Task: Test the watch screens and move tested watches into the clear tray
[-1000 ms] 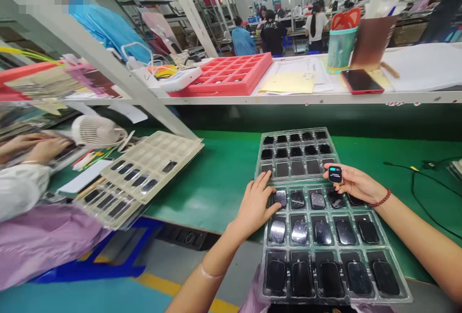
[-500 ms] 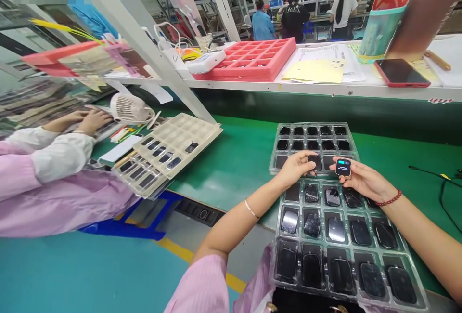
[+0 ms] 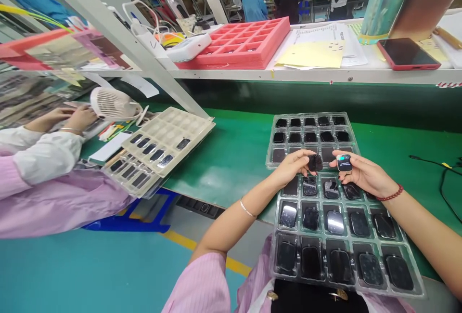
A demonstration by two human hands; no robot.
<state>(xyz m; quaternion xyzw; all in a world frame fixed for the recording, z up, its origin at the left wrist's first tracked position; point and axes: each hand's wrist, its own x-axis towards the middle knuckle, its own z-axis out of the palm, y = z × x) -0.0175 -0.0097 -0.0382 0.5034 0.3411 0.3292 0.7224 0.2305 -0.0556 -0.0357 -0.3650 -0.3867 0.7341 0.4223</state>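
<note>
My left hand [image 3: 292, 167] pinches a dark, glossy square smartwatch body [image 3: 315, 162] by its edges. My right hand [image 3: 361, 174] holds a smartwatch body with a lit screen [image 3: 344, 163] between thumb and fingers. The two units are a short way apart, above the join of two clear plastic blister trays. The nearer tray [image 3: 273, 250] holds several dark units in rows. The farther tray [image 3: 306, 115] holds several smaller dark units, and my hands hide part of its front row.
Both trays lie on a green bench mat [image 3: 234, 173]. To the left, a co-worker's hands [image 3: 81, 118] work beside a white fan [image 3: 111, 103] and beige trays [image 3: 169, 139]. A shelf above carries a red foam tray [image 3: 238, 45], papers and a phone [image 3: 407, 54]. A black cable [image 3: 442, 192] lies at right.
My left hand has risen from the tray, and it now holds the dark unit next to the lit one. My right hand keeps the lit unit. The view has tilted slightly.
</note>
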